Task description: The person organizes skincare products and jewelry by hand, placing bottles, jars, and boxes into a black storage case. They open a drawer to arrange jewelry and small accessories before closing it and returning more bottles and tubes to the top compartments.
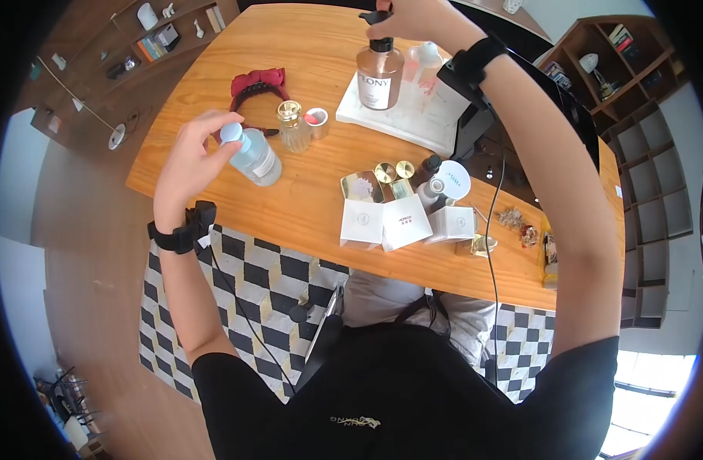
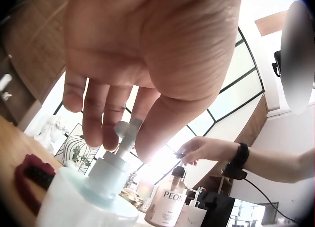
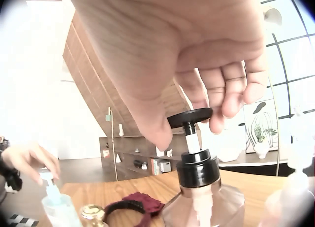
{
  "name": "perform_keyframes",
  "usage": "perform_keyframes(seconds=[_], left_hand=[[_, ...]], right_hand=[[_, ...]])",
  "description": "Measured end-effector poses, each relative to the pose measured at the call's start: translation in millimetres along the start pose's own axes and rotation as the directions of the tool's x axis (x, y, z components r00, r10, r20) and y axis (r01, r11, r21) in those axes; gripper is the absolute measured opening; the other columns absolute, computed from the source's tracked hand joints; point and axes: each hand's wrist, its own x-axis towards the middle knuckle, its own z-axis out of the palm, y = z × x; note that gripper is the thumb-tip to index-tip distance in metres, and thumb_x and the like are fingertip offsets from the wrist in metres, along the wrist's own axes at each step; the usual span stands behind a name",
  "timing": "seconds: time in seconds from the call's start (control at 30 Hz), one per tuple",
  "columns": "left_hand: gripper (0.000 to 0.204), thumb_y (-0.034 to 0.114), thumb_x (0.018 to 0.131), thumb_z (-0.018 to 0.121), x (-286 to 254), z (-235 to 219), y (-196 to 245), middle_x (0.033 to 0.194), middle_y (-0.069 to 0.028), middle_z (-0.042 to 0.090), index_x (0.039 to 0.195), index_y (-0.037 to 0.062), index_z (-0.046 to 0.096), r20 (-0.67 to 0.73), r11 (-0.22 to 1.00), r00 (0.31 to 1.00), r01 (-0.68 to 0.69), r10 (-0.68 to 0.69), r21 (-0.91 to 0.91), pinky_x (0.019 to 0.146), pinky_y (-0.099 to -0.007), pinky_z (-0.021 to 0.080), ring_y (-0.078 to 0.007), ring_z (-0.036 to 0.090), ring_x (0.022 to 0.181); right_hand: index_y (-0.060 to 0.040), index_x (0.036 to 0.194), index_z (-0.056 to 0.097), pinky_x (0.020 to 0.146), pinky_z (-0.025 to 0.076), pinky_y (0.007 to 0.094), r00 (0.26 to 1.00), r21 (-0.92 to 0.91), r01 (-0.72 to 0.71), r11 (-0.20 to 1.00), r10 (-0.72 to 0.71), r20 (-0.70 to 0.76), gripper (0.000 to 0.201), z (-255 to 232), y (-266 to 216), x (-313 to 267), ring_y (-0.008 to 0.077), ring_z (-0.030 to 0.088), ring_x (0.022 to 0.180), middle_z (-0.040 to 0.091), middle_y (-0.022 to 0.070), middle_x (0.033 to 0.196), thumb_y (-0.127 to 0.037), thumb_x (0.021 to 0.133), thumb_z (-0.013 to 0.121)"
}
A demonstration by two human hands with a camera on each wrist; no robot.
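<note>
My left hand (image 1: 190, 157) holds the pump head of a pale blue pump bottle (image 1: 261, 162), thumb on one side and fingers on the other. That bottle leans a little on the left of the table. At the far side, my right hand (image 1: 432, 21) grips the black pump head of an amber bottle (image 1: 380, 73) labelled PEONY. In the right wrist view the thumb and fingertips pinch the black pump head (image 3: 189, 117) from both sides. The amber bottle is upright over a white tray (image 1: 428, 136), beside a clear pump bottle (image 1: 425, 67).
A dark red bow headband (image 1: 259, 80), a gold-lidded glass jar (image 1: 294, 130) and a small cup (image 1: 317, 124) lie between the bottles. Nearer the front edge, white boxes (image 1: 405, 224) crowd with small cosmetic bottles (image 1: 431, 188). A cable (image 1: 492, 253) hangs from the right wrist.
</note>
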Motion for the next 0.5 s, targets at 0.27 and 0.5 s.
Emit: perform_keyframes(seconds=[0.27,0.5], left_hand=[[0.034,0.003,0.090,0.078,4,-37,31,0.105,-0.0033,0.070,0.124,0.0016,0.075,0.102,0.988,0.995,-0.002,0.018,-0.157,0.069,-0.0273,0.042,-0.0105,0.058,0.083],[0.033,-0.001,0.093,0.075,70,-23,56,0.110,-0.0015,0.070,0.126,-0.0004,0.074,0.185,0.929,0.957,-0.149,0.221,-0.338,0.078,-0.0267,0.047,-0.0091,0.060,0.087]], right_hand=[[-0.0061,0.108,0.079,0.089,0.062,0.0477,0.995,-0.004,-0.072,0.997,0.072,0.073,0.050,48,50,17,0.0389,0.077,0.103,0.080,0.0186,0.106,-0.041,0.073,0.090],[-0.0139,0.109,0.080,0.089,0.062,0.0504,0.992,-0.027,-0.125,0.992,0.125,0.009,0.046,53,47,17,0.0386,0.077,0.104,0.080,0.0143,0.105,-0.044,0.075,0.090]])
